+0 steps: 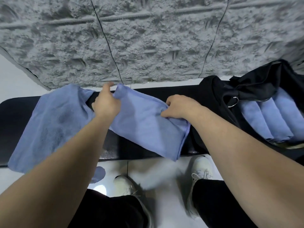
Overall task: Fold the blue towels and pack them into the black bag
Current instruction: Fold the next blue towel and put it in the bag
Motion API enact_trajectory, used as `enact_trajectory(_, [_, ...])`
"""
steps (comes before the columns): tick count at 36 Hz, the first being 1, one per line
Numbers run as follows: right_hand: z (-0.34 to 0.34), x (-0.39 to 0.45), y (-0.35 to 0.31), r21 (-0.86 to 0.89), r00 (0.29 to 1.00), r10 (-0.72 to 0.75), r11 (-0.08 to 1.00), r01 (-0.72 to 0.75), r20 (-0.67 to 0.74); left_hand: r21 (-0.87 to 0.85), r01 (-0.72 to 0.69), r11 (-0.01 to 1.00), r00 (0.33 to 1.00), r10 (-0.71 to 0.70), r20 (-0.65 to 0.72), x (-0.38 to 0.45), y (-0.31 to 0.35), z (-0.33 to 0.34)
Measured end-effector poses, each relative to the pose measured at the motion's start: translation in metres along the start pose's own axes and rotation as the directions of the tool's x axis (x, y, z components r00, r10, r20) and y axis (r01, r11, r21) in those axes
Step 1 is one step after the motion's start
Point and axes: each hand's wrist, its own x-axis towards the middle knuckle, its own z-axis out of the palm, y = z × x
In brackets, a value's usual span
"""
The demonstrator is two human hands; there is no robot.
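A blue terry towel (pixel 144 125) is held at the middle of a long black padded bench (pixel 13 116). A second blue terry towel (pixel 49 125) is draped left of it. At the right, rolled blue towels (pixel 266 119) are packed inside an open black fabric bag (pixel 213 89).

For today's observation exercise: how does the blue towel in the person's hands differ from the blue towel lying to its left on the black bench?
The held blue towel is gripped by the left hand and right hand, partly folded and narrower. The left blue towel lies untouched, spread wider, draping over the black bench front edge. Both are the same blue terry cloth.
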Motion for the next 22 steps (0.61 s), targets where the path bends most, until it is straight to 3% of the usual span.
enact_trajectory(8, [0.005, 0.007, 0.003, 0.261, 0.999, -0.044, 0.964, 0.046, -0.013, 0.02, -0.169, 0.985, 0.984, 0.167, 0.061, 0.036, 0.036, 0.024])
enact_trajectory(11, [0.008, 0.014, 0.004, 0.326, 1.0, -0.025, 0.945, 0.023, 0.003, -0.033, -0.192, 0.981, 0.98, 0.193, 0.037, 0.042, 0.051, 0.028])
enact_trajectory(14, [0.013, 0.019, 0.006, 0.373, 1.0, 0.019, 0.928, -0.021, 0.009, 0.029, -0.195, 0.98, 0.98, 0.196, -0.034, 0.04, 0.059, 0.03])
enact_trajectory(17, [0.016, 0.021, 0.006, 0.411, 0.998, 0.057, 0.909, -0.062, 0.024, 0.032, -0.094, 0.995, 0.99, 0.097, -0.1, 0.028, 0.058, 0.029])
enact_trajectory(22, [0.024, 0.02, 0.005, 0.495, 0.993, 0.111, 0.862, -0.114, 0.036, -0.121, 0.223, 0.967, 0.97, -0.233, -0.071, 0.0, 0.039, 0.02])
